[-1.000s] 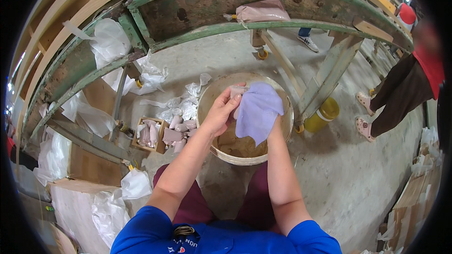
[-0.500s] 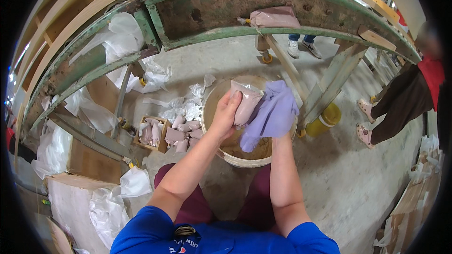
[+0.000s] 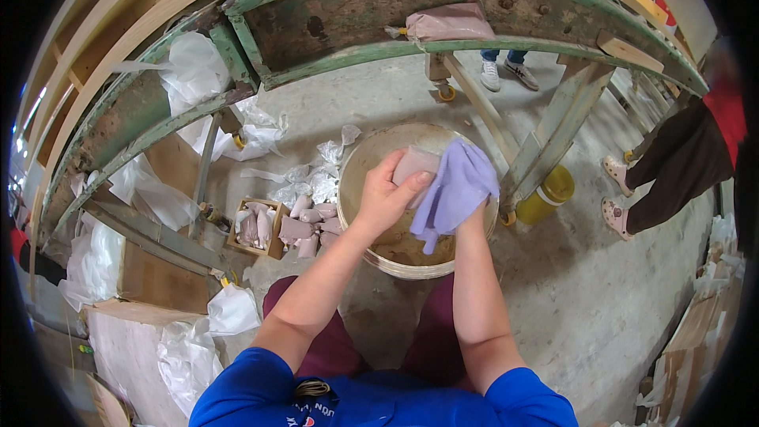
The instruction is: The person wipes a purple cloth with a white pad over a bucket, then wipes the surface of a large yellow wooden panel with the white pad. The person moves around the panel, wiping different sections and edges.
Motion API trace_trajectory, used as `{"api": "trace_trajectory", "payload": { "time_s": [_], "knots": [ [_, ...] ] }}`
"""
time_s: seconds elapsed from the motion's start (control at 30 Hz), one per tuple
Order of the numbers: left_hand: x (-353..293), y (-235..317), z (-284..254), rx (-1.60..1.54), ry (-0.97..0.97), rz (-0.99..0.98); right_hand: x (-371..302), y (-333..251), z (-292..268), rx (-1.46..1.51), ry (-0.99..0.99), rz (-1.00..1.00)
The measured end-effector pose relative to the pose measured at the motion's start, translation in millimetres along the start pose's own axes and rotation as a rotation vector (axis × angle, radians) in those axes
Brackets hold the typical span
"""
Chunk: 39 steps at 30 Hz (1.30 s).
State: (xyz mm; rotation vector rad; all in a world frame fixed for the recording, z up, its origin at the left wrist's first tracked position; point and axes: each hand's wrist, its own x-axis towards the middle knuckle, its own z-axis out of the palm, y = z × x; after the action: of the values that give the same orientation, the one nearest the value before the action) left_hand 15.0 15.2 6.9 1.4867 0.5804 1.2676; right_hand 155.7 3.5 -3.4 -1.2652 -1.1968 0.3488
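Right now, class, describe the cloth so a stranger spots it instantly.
Find the large round tub on the floor. Over it, the left hand holds a pinkish pouch. Just right of that hangs the cloth, set apart by its loose lavender folds.

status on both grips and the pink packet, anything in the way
Left grip on pink packet. Right grip mostly hidden by purple cloth. Packet above round tub, cloth covering its right edge.
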Motion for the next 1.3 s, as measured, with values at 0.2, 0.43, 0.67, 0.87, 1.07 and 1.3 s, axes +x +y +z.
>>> {"api": "trace_trajectory", "payload": {
  "time_s": [0.2,0.43,0.67,0.87,1.07,1.3],
  "knots": [
    [-3.9,-5.7,8.2,-0.102,0.052,-0.030,12.6,14.4,-35.8,0.399,0.089,0.230],
    [-0.2,-16.4,-3.3,-0.371,0.163,-0.131,27.9,-16.7,-40.5,-0.727,-0.224,-0.372],
    [-0.2,-11.8,8.2,-0.264,0.151,-0.023,5.9,-23.9,-10.5,-0.530,-0.200,-0.568],
    [-4.7,0.7,19.6,-0.193,0.077,-0.128,-0.2,18.3,2.2,-0.506,0.079,-0.202],
    [-8.0,0.2,6.3,-0.262,0.151,-0.160,25.7,57.9,-53.6,-0.568,-0.145,0.060],
    [-1.8,-5.3,17.3,-0.140,0.225,-0.040,20.2,-14.0,-11.4,-0.752,-0.064,-0.519]
  ]
}}
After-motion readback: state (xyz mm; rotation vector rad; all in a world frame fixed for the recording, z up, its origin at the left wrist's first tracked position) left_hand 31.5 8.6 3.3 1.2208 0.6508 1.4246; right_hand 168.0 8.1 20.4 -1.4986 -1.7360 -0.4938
